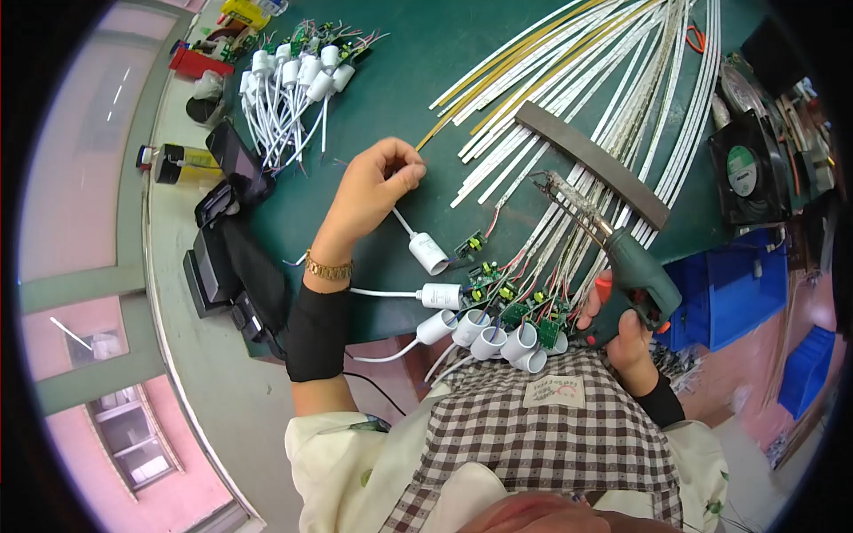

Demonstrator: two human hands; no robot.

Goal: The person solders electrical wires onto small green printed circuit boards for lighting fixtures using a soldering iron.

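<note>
My left hand (pixel 384 182) is closed, thumb and forefinger pinched at the end of a thin yellow strip (pixel 430 136). Below it a white cylindrical socket (pixel 428 254) lies with its cord running up under the hand and a small green circuit board (pixel 469 243) at its open end. My right hand (pixel 629 342) grips a green soldering gun (pixel 647 275), its metal tip pointing up and left over the strips. More white sockets (pixel 488 342) with circuit boards (pixel 513 313) lie in front of my apron, red wires joining boards to white strips (pixel 542 240).
A dark bar (pixel 593 164) lies across the fanned strips. Bundled white sockets (pixel 306 71) sit at the far left of the green table (pixel 382 98). Black devices (pixel 233 266) stand along the left edge. A fan (pixel 745 169) and blue bins (pixel 729 289) are at right.
</note>
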